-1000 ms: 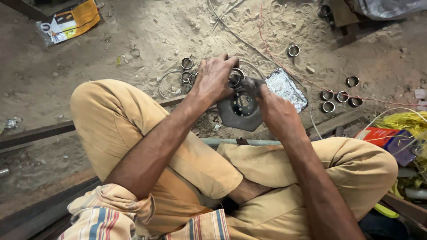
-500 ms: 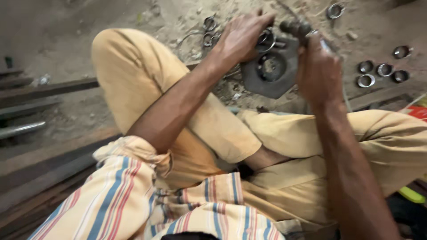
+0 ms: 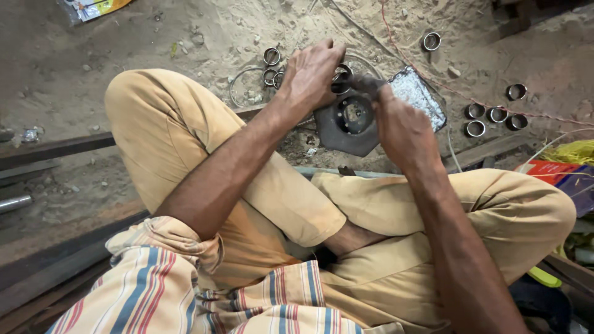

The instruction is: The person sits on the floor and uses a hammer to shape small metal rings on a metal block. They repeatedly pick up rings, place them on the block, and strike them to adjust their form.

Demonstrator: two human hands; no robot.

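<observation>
While the person sits cross-legged on the sandy ground (image 3: 154,37), a dark metal plate with a round central hole (image 3: 349,124) lies on the dirt just ahead of the shins, between the two hands and partly beneath them. The left hand (image 3: 311,73) reaches in from the left over the raised knee, knuckles up, fingers curled down onto the plate's far edge, where they pinch a small metal ring (image 3: 341,79) against it. The right hand (image 3: 402,127) comes in from the right, wrist bent, fingers closed around a short dark tool (image 3: 366,83), perhaps a punch, whose tip meets the ring beside the left fingertips; the tool's exact shape is hard to make out. Both forearms cross above the folded legs in tan trousers (image 3: 185,142). Just behind the plate lies a crumpled silver foil sheet (image 3: 417,93). Loose metal rings sit in the sand: a cluster (image 3: 492,114) to the right, well apart from the hands, and a few more (image 3: 271,65) near the left hand
</observation>
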